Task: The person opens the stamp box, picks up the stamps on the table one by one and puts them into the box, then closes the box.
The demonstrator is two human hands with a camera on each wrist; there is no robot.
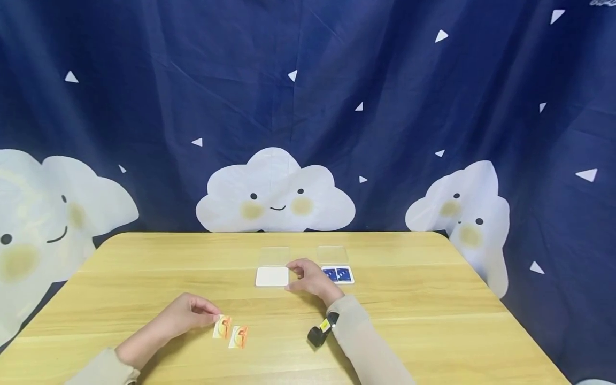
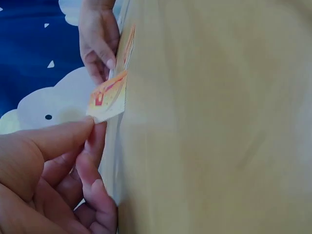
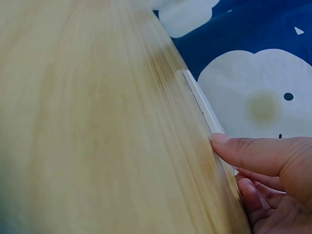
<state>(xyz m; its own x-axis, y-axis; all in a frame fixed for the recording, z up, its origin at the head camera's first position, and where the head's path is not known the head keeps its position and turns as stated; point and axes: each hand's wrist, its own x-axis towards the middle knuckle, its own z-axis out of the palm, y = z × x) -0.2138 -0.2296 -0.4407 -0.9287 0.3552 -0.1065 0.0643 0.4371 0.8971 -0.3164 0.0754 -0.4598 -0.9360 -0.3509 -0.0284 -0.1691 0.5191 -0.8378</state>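
Note:
My left hand pinches an orange-and-yellow postage stamp between thumb and forefinger, by its edge; the toothed border shows in the left wrist view. A second, similar stamp lies on the table just right of it. Farther back, my right hand holds the right side of a flat white case, thumb at the near corner and forefinger at the far one. The thumb presses along the case's thin edge in the right wrist view. The case's transparent lid is folded back behind it.
Right of my right hand stands another flat white case with two blue stamps in it, its clear lid laid back. A black wrist strap hangs at my right sleeve. Behind the wooden table hangs a blue curtain.

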